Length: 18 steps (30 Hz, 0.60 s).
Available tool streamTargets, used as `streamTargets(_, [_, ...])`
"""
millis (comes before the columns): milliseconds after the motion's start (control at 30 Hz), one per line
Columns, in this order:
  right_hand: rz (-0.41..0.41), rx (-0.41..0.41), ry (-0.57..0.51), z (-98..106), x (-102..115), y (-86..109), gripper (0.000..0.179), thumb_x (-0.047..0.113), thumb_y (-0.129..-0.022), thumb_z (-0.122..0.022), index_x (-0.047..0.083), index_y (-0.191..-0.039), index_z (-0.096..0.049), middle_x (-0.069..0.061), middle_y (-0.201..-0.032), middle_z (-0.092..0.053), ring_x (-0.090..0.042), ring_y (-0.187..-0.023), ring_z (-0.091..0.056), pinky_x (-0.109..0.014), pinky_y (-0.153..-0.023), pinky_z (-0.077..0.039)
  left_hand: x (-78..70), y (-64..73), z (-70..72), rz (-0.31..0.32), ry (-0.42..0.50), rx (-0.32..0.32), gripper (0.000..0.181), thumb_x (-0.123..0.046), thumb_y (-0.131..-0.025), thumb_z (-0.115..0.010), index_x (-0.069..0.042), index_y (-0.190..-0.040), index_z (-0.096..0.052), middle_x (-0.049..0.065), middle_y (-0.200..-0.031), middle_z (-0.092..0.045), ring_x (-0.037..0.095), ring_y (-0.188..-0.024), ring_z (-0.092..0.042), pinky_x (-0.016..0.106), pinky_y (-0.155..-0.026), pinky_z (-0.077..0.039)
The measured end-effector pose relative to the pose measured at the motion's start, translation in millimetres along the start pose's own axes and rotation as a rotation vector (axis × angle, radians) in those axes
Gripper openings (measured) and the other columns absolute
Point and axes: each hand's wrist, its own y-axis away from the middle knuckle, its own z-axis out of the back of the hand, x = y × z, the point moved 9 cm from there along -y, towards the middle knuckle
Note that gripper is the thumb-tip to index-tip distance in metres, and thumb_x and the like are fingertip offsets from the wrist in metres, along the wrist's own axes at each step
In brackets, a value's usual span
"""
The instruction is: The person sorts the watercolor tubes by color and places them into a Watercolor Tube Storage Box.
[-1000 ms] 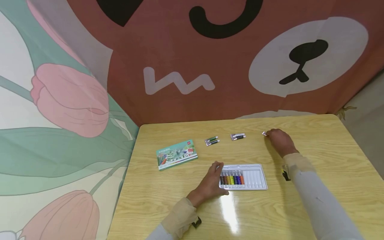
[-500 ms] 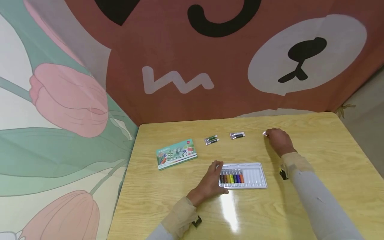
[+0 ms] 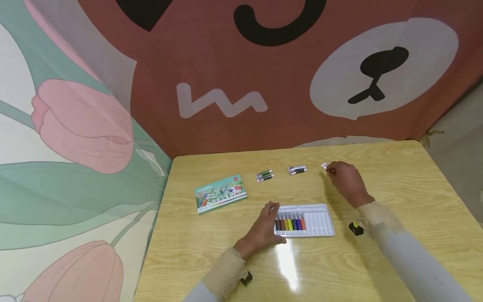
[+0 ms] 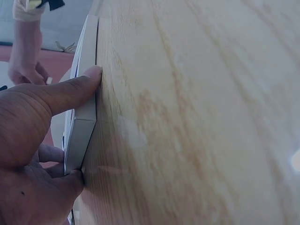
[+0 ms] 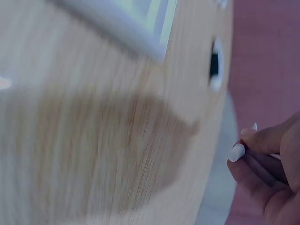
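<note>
My left hand (image 3: 262, 230) grips the left end of a white plastic tray (image 3: 318, 224), thumb at the near edge and fingers at the far one. The tray's side wall (image 4: 80, 138) shows between them in the left wrist view. Several small paint tubes (image 3: 289, 223), brown through yellow to orange, lie side by side in its left part; slots to their right hold none. Further back on the right, my right hand (image 3: 349, 180) pinches another paint tube (image 5: 237, 153) with a white cap and a bit of red beside it. Its silvery tail pokes out past the fingers.
Behind the tray lie two pairs of paint tubes: a green and a dark one (image 3: 265, 175), then a pale and a black one (image 3: 297, 170). A flat teal paint box (image 3: 220, 194) lies at the left. Printed cloth (image 3: 226, 138) hangs behind the table.
My right hand has lifted the paint tube from the back right of the table and shifted slightly left with it. The left hand has stayed on the tray.
</note>
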Motion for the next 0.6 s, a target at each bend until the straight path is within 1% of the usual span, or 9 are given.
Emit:
streamTargets(100, [-0.017,0.01,-0.054,-1.3,15.4,16.4,0.019,0.003,-0.097,-0.066,-0.006,-0.112,-0.071,-0.026,-0.105,-0.073,-0.039,-0.092,-0.071,-0.052,-0.073,-0.06,-0.9,0.0,0.2,0.001,0.001,0.004,0.119,-0.029,-0.071,-0.095,-0.006,-0.163,-0.024,0.01,-0.164,-0.028,0.031,-0.157,-0.025,0.036,-0.12,-0.04])
streamTargets(233, [-0.051,0.044,-0.102,-6.0,34.4,36.4,0.017,0.007,-0.097,-0.067,-0.005,-0.11,-0.07,-0.024,-0.103,-0.073,-0.037,-0.089,-0.072,-0.047,-0.069,-0.06,-1.7,-0.3,0.0,0.003,0.002,0.006,0.118,-0.029,-0.071,-0.095,-0.006,-0.163,-0.024,0.01,-0.164,-0.029,0.031,-0.157,-0.024,0.036,-0.12,-0.04])
streamTargets(367, [-0.093,0.091,-0.114,-15.8,48.3,53.5,0.015,0.006,-0.095,-0.069,-0.003,-0.107,-0.069,-0.02,-0.098,-0.073,-0.029,-0.083,-0.07,-0.039,-0.064,-0.057,-2.0,0.6,0.5,0.006,-0.001,0.001,0.118,-0.028,-0.071,-0.096,-0.006,-0.163,-0.024,0.011,-0.164,-0.029,0.031,-0.156,-0.026,0.036,-0.12,-0.04])
streamTargets(433, [-0.098,0.11,-0.109,-22.2,53.7,61.3,0.015,0.005,-0.094,-0.07,-0.003,-0.107,-0.069,-0.017,-0.094,-0.072,-0.025,-0.08,-0.066,-0.035,-0.063,-0.054,-2.0,0.9,0.9,0.008,0.002,-0.002,0.118,-0.028,-0.071,-0.096,-0.006,-0.163,-0.025,0.011,-0.164,-0.029,0.031,-0.155,-0.028,0.037,-0.12,-0.04])
streamTargets(600, [-0.104,0.142,-0.1,-37.9,61.5,79.3,0.022,0.005,-0.094,-0.07,-0.002,-0.115,-0.069,-0.01,-0.086,-0.068,-0.017,-0.072,-0.057,-0.029,-0.059,-0.046,-2.3,1.5,2.0,0.001,0.013,-0.005,0.119,-0.026,-0.07,-0.096,-0.005,-0.162,-0.025,0.013,-0.164,-0.028,0.031,-0.153,-0.032,0.036,-0.12,-0.04])
